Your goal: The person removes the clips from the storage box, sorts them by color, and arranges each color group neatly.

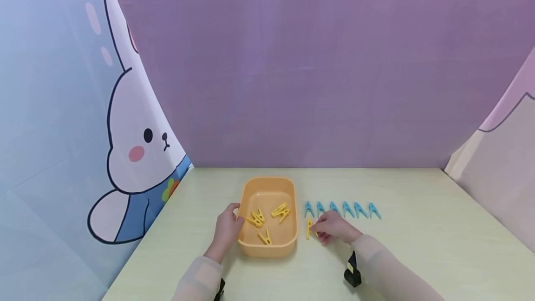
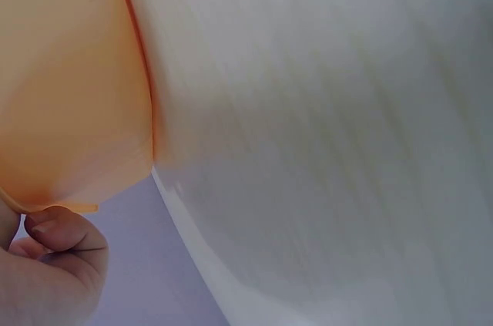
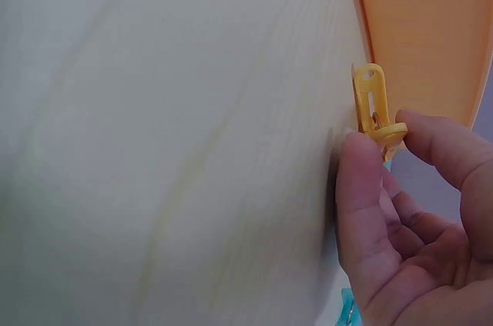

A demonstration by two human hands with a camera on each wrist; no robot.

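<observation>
Here's the left hand (image 1: 227, 226) at the left side of the orange tray (image 1: 267, 251), thumb and fingers pinching its rim, a hold that looks meant to keep the tray from sliding. Over on the right, the right hand (image 1: 334, 226) has a yellow clip (image 1: 309, 229) pinched between thumb and fingertips, down at the table (image 1: 409, 245) just right of the tray; whether it lies fully flat, I can't tell. It sits on the near side of the blue clips (image 1: 349, 209), close to the left end of their row, its narrow end pointing far like theirs, so the placing seems chosen to match. Those blue ones stand apart from one another, probably spaced so each reads singly. And the count: six blue in the row, one yellow in the fingers, one tray. Inside the tray, one lone yellow clip (image 1: 265, 237) lies towards the near end, with a left bunch (image 1: 257, 217) and a right bunch (image 1: 281, 210) farther back, each at least two clips, overlapping too much for an exact tally.
</observation>
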